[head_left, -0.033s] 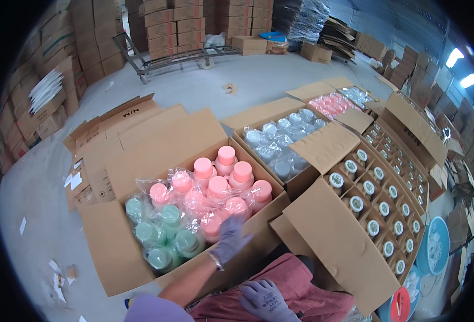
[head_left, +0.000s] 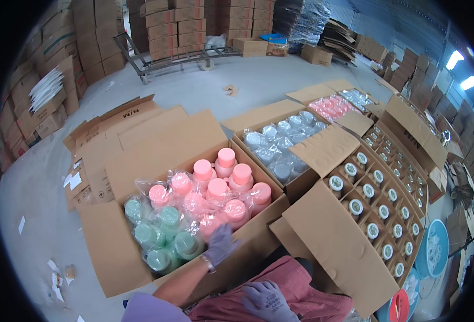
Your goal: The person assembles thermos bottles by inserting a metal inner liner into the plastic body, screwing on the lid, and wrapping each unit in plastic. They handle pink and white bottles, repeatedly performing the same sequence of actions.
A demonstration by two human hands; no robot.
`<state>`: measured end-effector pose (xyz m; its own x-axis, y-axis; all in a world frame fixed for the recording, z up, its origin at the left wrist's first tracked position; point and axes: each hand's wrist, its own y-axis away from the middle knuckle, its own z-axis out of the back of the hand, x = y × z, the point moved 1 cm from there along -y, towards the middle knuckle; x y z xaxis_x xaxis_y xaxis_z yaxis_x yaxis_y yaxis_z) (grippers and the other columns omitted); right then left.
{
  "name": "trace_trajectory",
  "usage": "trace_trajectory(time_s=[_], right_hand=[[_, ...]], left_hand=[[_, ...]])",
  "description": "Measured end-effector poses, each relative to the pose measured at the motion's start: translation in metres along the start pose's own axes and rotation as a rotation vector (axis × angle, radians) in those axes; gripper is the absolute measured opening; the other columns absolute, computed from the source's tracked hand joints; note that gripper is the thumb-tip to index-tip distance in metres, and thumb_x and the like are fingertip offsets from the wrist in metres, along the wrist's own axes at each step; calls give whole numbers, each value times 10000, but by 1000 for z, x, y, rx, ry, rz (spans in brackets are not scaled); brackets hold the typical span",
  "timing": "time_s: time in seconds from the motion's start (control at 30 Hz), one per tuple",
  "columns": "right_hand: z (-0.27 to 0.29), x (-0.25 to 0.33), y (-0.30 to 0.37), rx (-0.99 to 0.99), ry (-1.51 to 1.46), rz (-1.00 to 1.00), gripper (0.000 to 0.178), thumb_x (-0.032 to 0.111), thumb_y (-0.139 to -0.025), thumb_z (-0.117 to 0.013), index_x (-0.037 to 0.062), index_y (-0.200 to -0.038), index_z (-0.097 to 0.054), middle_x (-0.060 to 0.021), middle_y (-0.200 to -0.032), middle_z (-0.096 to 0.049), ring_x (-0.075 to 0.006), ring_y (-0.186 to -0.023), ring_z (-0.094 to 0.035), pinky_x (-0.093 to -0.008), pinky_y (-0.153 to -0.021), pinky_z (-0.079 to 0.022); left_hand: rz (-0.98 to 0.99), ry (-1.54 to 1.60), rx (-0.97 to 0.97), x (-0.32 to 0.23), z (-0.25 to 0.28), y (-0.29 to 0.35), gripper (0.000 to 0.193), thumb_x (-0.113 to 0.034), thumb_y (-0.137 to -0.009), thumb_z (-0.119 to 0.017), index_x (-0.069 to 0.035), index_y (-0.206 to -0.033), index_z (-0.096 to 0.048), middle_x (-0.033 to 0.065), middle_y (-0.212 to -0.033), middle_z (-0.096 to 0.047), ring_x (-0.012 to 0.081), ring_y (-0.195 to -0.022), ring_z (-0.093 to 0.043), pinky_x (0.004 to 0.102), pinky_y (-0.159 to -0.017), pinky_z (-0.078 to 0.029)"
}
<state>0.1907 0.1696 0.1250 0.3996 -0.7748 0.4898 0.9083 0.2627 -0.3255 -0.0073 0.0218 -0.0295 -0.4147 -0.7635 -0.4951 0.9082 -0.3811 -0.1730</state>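
My left hand point(head_left: 221, 244), in a grey-purple glove, is over the near edge of an open cardboard box point(head_left: 194, 282). Its fingers are stretched out beside a pink-capped bottle point(head_left: 212, 224) under clear plastic; whether they touch it I cannot tell. More pink bottles point(head_left: 241, 176) fill the box's far and right part. Green-capped bottles point(head_left: 168, 216) in clear bags stand at its near left. My right hand point(head_left: 269, 301), gloved too, lies flat on the dark red cloth point(head_left: 288, 276) over my lap, holding nothing.
Right of this box stands a box of bagged pale bottles point(head_left: 282, 129). Nearer is a divided carton of white-lidded containers point(head_left: 372, 231), its large flap point(head_left: 339, 247) folded out. Blue basins point(head_left: 435, 241) and a red one point(head_left: 399, 306) sit at right. A flatbed cart point(head_left: 183, 60) stands behind.
My left hand has drawn back a little toward me and to the left, off the pink caps. My right hand stays on my lap.
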Motion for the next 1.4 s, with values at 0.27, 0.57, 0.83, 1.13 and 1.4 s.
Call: trace_trajectory(time_s=[0.27,0.57,0.83,1.13,1.4], right_hand=[[-22,-34,-14,269,21,-162,241,256,-893,-637,124,-1089,-679,-75,-1081,-686,-294,-1021,-636,-430,-942,-465],[-23,-39,-15,229,-51,-135,299,280,-901,-613,109,-1142,-657,-100,-1070,-671,-296,-1038,-623,-433,-990,-444],[-39,-29,-52,239,15,-167,442,313,-876,-619,107,-1266,-586,-144,-1234,-583,-333,-1066,-592,-457,-937,-458],[-158,1,-99,313,259,-28,599,441,-857,-624,184,-1387,-517,-164,-1417,-477,-376,-1233,-493,-612,-973,-383],[-199,3,-74,951,241,49,463,520,-913,-530,172,-1197,-645,-124,-1131,-656,-331,-1139,-583,-615,-947,-376]], left_hand=[[176,-14,337,60,-10,49,501,-529,-890,-625,-36,-978,-628,233,-961,-684,391,-963,-659,488,-843,-499],[169,-69,429,74,58,163,379,-455,-929,-592,-83,-999,-618,151,-972,-650,360,-923,-646,489,-813,-508],[226,-154,687,79,98,265,363,-389,-910,-628,-66,-1076,-634,174,-1032,-639,351,-988,-643,475,-842,-513],[89,-51,684,55,104,236,354,-291,-928,-569,16,-1099,-522,205,-967,-641,369,-884,-661,467,-792,-535],[132,87,-69,113,141,25,467,-368,-856,-681,-117,-1242,-609,210,-1122,-645,387,-1005,-640,501,-859,-515]])
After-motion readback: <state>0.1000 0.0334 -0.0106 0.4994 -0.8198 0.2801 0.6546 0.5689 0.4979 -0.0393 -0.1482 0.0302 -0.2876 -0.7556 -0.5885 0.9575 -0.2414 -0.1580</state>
